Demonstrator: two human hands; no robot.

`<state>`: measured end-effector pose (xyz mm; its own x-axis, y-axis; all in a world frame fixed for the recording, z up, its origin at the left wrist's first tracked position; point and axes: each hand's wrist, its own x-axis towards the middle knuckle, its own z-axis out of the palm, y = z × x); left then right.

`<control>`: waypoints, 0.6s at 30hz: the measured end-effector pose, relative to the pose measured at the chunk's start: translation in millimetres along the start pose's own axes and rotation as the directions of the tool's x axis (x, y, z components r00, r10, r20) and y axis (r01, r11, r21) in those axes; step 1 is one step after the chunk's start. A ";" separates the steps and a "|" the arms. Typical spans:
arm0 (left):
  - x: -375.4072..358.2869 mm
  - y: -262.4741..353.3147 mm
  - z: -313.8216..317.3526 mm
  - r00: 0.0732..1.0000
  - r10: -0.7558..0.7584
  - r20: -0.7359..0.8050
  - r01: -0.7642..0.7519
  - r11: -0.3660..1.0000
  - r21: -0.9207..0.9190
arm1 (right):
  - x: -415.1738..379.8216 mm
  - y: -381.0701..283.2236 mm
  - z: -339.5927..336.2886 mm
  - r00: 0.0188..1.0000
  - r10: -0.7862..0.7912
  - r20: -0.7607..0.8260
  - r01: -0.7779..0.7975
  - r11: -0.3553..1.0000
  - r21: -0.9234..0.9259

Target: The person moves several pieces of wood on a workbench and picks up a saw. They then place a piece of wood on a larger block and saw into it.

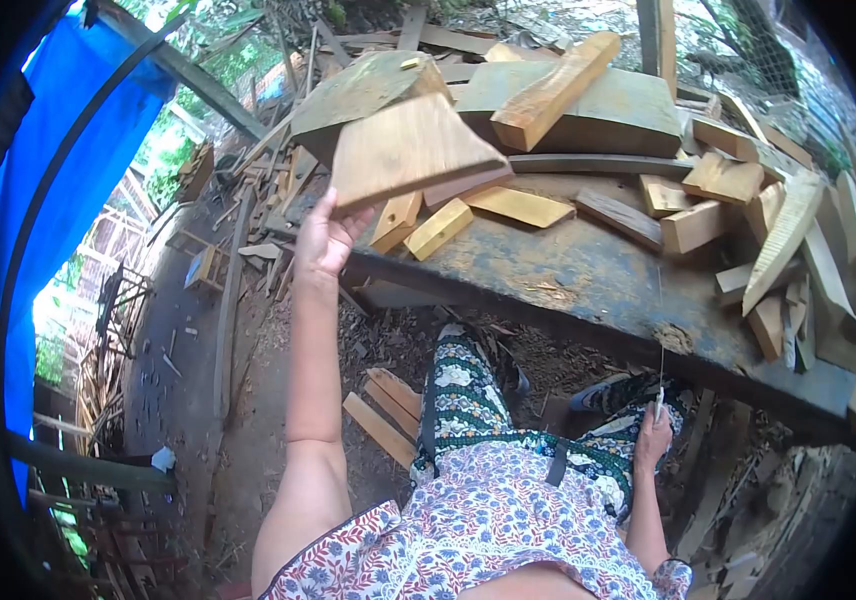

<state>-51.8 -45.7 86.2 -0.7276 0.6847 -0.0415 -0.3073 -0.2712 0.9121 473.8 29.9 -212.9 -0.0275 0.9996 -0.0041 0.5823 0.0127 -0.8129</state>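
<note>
My left hand grips the lower left corner of a shaped wooden board, a pale brown piece with a curved right side, held up over the far left of the workbench. Below it, two small wood blocks and a flat yellowish piece lie on the bench. My right hand is closed around the light handle of a thin-bladed hand tool at the bench's front edge. Its blade points away from me and is seen edge-on, so its kind cannot be told. A small sawdust heap lies beside it.
The dark workbench carries large slabs and a thick beam at the back, and a heap of wood offcuts on the right. Wooden strips lie on the ground by my legs. A blue tarp hangs at left.
</note>
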 end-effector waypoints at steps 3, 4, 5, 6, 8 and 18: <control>29.4 -39.6 -44.8 0.992 -0.056 -0.109 0.045 0.994 -0.098 | -0.4 -8.4 1.6 0.999 -0.032 -0.011 0.032 0.999 0.003; 43.0 -54.5 -55.5 0.992 -0.067 -0.103 0.053 0.990 -0.129 | -0.3 -8.9 1.2 1.000 -0.021 0.004 0.021 1.000 -0.005; 56.7 -69.2 -65.1 0.992 -0.081 -0.095 0.065 0.985 -0.158 | -0.7 -9.1 2.8 0.999 -0.032 0.005 0.032 0.999 -0.003; 69.5 -84.0 -70.3 0.987 -0.094 -0.129 0.071 0.982 -0.174 | -1.7 -8.1 3.1 1.000 -0.016 0.008 0.016 1.000 -0.009; 90.5 -111.9 -74.1 0.984 -0.081 -0.162 0.050 0.981 -0.188 | -2.3 -10.1 1.4 1.000 0.018 -0.007 -0.018 1.000 -0.012; 64.7 -77.1 91.0 0.719 0.614 0.325 -0.505 0.141 0.851 | 0.0 0.3 -6.2 0.995 0.073 -0.070 -0.076 0.996 -0.039</control>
<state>-19.4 81.1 50.3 -0.5126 0.5458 0.6628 0.8464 0.1917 0.4968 479.0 30.0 -209.5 0.0718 0.9972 -0.0229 0.6142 -0.0623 -0.7867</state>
